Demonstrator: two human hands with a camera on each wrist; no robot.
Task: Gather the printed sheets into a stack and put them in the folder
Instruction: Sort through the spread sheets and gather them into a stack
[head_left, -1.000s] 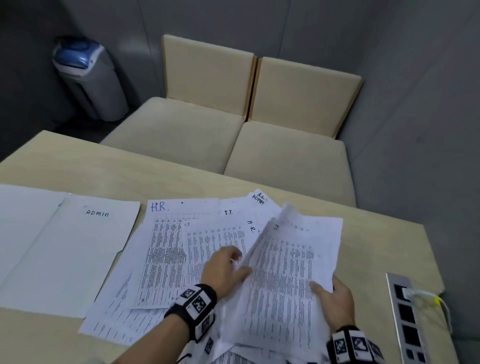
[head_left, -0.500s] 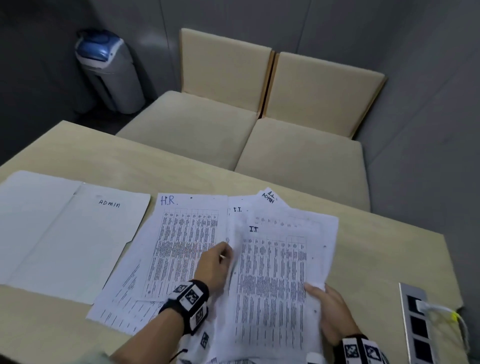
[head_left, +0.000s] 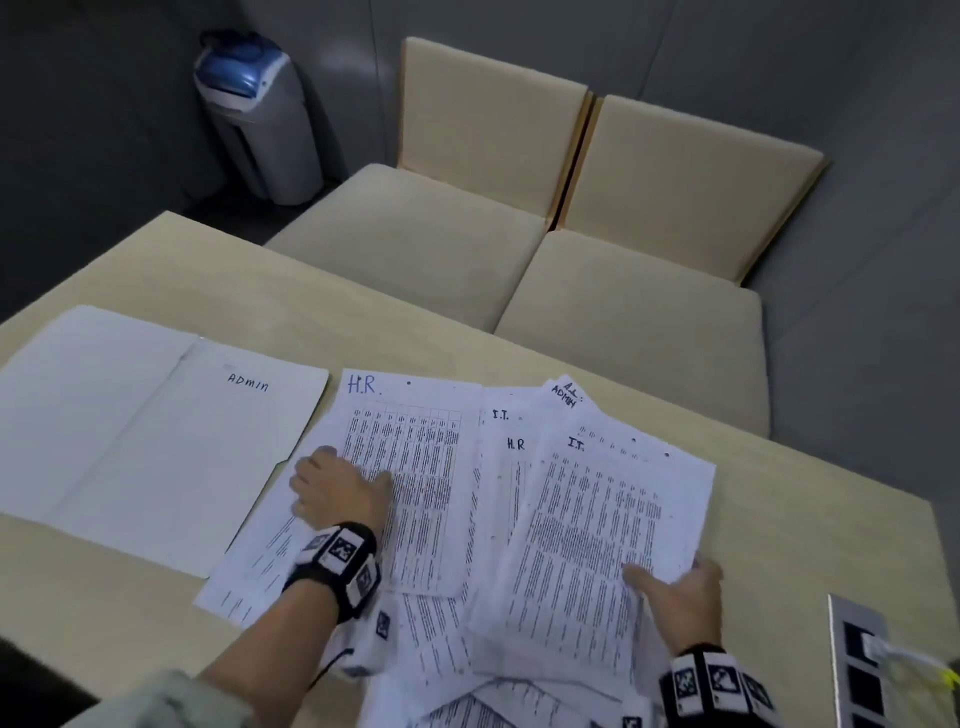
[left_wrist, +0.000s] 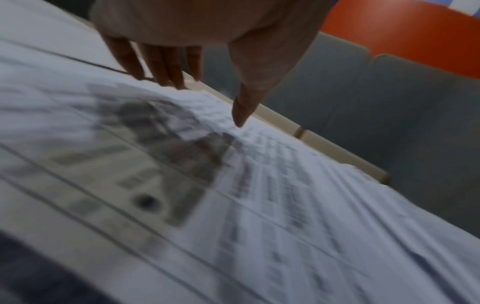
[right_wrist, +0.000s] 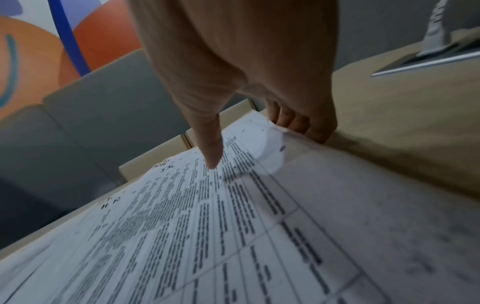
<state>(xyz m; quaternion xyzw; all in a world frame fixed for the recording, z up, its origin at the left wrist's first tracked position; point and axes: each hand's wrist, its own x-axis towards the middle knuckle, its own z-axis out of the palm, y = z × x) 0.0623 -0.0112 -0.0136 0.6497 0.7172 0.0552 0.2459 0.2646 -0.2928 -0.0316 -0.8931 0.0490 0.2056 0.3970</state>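
The printed sheets (head_left: 519, 519) are seen fanned out and overlapping at the desk's (head_left: 260, 291) near edge, with handwritten headings H.R., I.T. and ADMIN showing. The I.T. sheet (head_left: 597, 535), at 3 o'clock in the spread, is pinched at its right edge by the right hand (head_left: 680, 597), thumb on top and fingers beneath. The H.R. sheet (head_left: 415, 467) at 9 o'clock is pressed flat by the left hand (head_left: 337, 491), fingers straight and released. The folder (head_left: 156, 441), marked ADMIN, is laid open just beside the sheets at 9 o'clock.
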